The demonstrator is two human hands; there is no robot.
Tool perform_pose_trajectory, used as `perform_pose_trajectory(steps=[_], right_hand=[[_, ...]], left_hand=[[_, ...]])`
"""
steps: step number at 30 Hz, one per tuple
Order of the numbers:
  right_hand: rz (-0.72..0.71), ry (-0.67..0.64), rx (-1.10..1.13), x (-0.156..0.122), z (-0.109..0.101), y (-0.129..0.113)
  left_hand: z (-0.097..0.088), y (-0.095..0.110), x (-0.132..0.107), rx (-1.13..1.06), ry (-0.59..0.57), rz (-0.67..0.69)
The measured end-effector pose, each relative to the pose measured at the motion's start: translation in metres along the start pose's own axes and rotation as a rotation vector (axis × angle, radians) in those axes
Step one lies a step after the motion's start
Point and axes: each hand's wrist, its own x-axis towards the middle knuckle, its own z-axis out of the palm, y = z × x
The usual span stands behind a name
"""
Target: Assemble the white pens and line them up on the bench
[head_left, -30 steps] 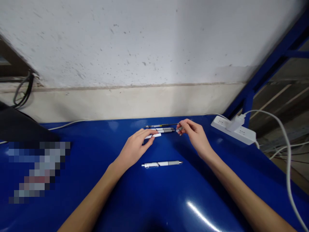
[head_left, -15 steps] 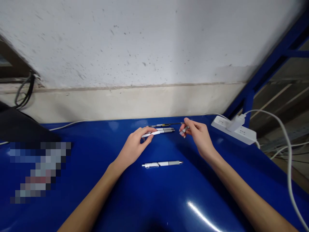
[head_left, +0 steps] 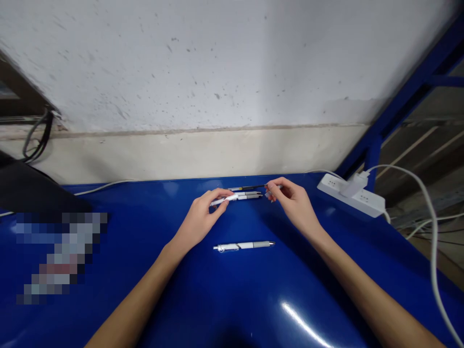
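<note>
Nudged left since the earlier frame, our right hand (head_left: 295, 203) pinches a refill (head_left: 248, 187) and grey piece (head_left: 268, 194); our left hand (head_left: 197, 216) grips a white barrel (head_left: 232, 196) above the counter (head_left: 203, 299), apparently to leave its right end free.

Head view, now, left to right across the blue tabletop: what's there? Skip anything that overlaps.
Black object at the left edge → left hand → grey pen grips → right hand → white power strip.
</note>
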Motion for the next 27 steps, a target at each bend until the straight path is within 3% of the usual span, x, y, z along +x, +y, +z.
perform_pose_trajectory(steps=[12,27], right_hand=[[-0.014,0.074,0.016,0.0013,-0.0031,0.0028],[-0.003,0.067,0.005,0.0024,-0.004,0.0035]], left_hand=[[-0.0016,-0.0004,-0.0001,-0.003,0.008,-0.006],[-0.0042,-0.001,0.0014,-0.075,0.047,-0.048]])
